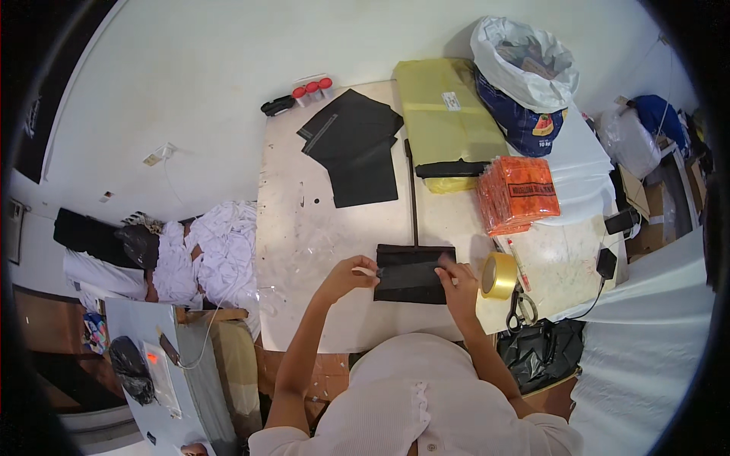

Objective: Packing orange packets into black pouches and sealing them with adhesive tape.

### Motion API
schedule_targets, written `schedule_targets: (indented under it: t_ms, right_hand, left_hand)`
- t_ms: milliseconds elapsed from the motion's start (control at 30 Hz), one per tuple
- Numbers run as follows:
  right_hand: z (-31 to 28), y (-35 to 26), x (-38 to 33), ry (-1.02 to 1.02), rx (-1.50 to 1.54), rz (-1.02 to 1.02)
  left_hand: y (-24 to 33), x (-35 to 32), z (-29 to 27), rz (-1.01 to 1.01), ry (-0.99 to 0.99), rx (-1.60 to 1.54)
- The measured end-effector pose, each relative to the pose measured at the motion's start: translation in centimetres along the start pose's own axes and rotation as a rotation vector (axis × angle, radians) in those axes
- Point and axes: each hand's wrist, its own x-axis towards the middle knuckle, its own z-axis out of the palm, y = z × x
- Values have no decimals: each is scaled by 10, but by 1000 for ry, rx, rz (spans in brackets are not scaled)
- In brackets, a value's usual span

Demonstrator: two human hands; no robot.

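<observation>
Head view: left hand (351, 273) and right hand (456, 283) pinch opposite ends of black folded packet (411, 273) on table (304, 228), likely mid-sealing (tape roll (499, 275) just right), next needs tape pulled across flap.

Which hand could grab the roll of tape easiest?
Probably the right hand. It rests on the black packet's right edge, just beside the tape roll. The left hand is at the packet's left edge, so it would have to cross over the packet.
</observation>
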Motion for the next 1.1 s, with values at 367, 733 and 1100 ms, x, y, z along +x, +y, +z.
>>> schedule_targets:
  t_ms: [367,733,1100]
  right_hand:
    - [16,51,-4,53,-10,-61]
    - [21,57,7,92,-220,-169]
    - [22,70,8,37,-375,-206]
  left_hand:
    - [-14,26,19,29,396,-287]
    - [-34,36,41,121,718,74]
    - [-46,49,41,168,766,229]
